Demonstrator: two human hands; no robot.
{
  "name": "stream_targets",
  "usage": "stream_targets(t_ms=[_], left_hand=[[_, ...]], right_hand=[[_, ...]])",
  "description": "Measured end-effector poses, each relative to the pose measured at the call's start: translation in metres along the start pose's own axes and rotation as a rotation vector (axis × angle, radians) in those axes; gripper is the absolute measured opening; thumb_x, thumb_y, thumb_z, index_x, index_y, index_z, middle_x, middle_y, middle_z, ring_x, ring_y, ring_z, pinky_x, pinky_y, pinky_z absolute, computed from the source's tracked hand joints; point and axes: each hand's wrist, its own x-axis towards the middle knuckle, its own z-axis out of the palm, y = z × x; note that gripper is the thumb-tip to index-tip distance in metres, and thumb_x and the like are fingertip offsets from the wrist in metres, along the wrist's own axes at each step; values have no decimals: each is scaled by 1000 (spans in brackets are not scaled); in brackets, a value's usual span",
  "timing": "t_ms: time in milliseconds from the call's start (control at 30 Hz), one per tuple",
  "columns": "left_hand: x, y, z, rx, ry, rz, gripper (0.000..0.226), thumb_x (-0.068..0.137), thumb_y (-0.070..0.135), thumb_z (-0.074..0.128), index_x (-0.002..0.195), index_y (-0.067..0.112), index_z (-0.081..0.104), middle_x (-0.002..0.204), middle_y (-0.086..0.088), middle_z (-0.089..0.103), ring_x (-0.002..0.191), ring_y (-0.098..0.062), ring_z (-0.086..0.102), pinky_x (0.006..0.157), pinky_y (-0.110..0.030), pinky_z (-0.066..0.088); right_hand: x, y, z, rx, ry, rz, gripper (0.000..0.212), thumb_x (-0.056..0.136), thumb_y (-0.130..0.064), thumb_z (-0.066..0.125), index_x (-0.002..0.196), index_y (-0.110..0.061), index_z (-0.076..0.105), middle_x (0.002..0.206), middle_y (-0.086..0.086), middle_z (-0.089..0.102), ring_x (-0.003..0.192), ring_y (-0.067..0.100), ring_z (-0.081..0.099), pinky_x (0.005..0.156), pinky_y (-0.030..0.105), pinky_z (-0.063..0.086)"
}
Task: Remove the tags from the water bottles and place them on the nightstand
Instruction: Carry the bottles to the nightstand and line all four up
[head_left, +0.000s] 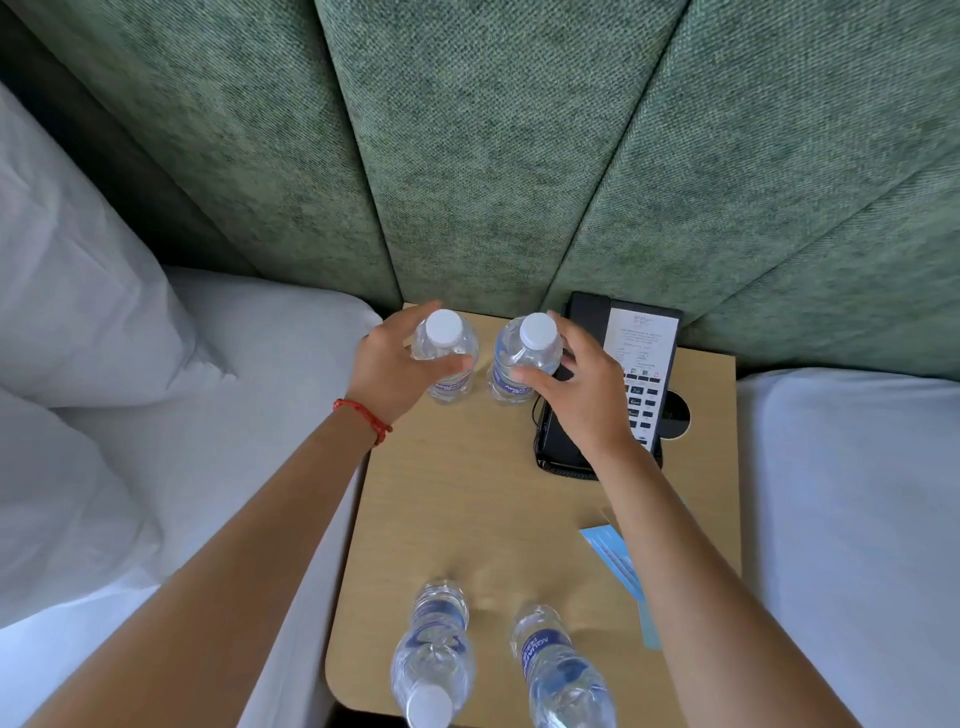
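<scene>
At the back of the nightstand (467, 499) we have both hands on two upright water bottles that stand side by side, close together but not touching. Our left hand (389, 364) curls around the left back bottle (445, 358), fingers behind it and thumb across its front just below the white cap. Our right hand (582, 384) grips the right back bottle (522, 358) the same way, thumb on the front near the label and fingers round the far side, so each hand is clamped on its own bottle and the two hands are apart. A red string bracelet (363, 415) sits on our left wrist.

Just right of the right back bottle lies a black phone (639, 374) with a printed card on its face; our right wrist passes over its lower part. Nearer to us, two more bottles stand on the front edge of the nightstand: the front left bottle (434, 654) and the front right bottle (561, 670). Light blue paper tags (610, 556) lie flat on the wood by the right edge, partly hidden under our right forearm; we cannot tell how many. White bedding (130, 415) flanks the nightstand on both sides, and green padded panels (467, 156) rise behind it
</scene>
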Motion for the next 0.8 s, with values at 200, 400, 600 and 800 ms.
stream_targets(t_ms=[200, 400, 600, 800], left_hand=[[-2, -5, 7, -90, 31, -16, 50, 67, 17, 80, 114, 17, 62, 101, 0, 67, 94, -13, 60, 86, -23, 46], [12, -6, 4, -93, -90, 39, 50, 71, 12, 77, 117, 16, 59, 103, 2, 65, 96, -13, 59, 93, -34, 47], [31, -2, 4, -143, -111, 67, 51, 72, 2, 74, 119, 13, 58, 104, 4, 63, 98, -15, 59, 91, -35, 46], [48, 4, 5, -118, -96, 71, 50, 72, 4, 74, 119, 8, 58, 110, -1, 63, 109, -24, 59, 99, -46, 44]], right_hand=[[0, 4, 6, 108, 15, 87, 70, 62, -29, 81, 125, -13, 55, 122, 7, 63, 113, 20, 59, 96, 44, 48], [4, 1, 13, 105, 54, 79, 67, 64, -30, 80, 124, -11, 57, 122, 7, 63, 113, 18, 59, 96, 42, 49], [18, -3, 17, 104, 95, 78, 65, 65, -28, 79, 124, -11, 57, 119, 8, 65, 108, 20, 61, 95, 43, 49], [35, -9, 17, 75, 131, 86, 63, 65, -25, 81, 121, -9, 57, 115, 10, 66, 105, 20, 63, 93, 43, 50]])
